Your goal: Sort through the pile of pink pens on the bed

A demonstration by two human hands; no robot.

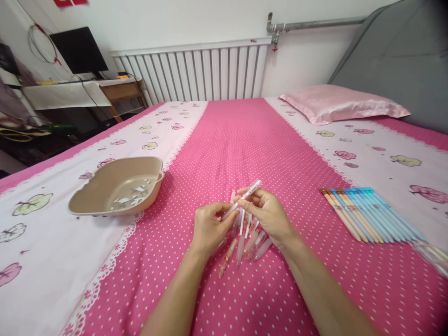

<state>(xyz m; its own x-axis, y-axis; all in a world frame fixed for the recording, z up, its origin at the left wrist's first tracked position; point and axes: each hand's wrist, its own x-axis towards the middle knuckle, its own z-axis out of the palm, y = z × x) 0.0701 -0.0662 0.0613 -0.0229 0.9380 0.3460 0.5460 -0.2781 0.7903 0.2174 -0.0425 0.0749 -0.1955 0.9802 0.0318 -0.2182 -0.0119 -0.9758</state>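
Observation:
Between my two hands is a slim pink-and-clear pen [251, 189], tilted up to the right. My left hand [213, 226] pinches its lower end between thumb and fingers. Closer to the upper end, my right hand [268, 212] grips it, fingers curled round the barrel. Beneath my hands lies a loose heap of several pink and clear pen parts [241, 249], partly covered by my fingers. A pinkish pen barrel [228, 257] rests at the near left of the heap.
A beige basin [115, 186] with small white pieces inside stands on the left. To the right lies a row of several blue and cream pens [371, 214], beside a clear plastic packet [432, 254]. A pink pillow [343, 102] sits farther back on the polka-dot bedspread [238, 140].

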